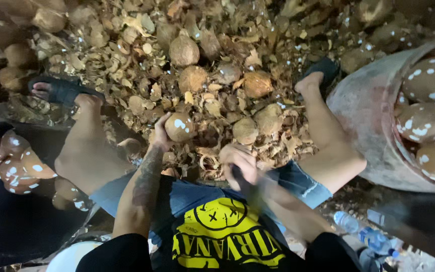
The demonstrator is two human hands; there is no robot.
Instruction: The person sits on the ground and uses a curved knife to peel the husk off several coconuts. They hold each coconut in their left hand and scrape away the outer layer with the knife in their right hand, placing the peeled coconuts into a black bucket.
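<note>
Down at the lower right, a clear plastic water bottle (373,239) with a blue label lies on the ground, and beside it a grey tub (366,108) holds brown coconuts flecked with white. At the left edge a dark container (11,221) holds more of the same spotted kind. The left hand (161,135) has its fingers wrapped around one coconut (179,127), round, brown and shelled, with a white chip near its top; it sits over the heap of husk scraps (142,75) between the person's knees. The right hand (240,163) is clenched on a dark knife handle (245,189), blurred, just right of the coconut.
</note>
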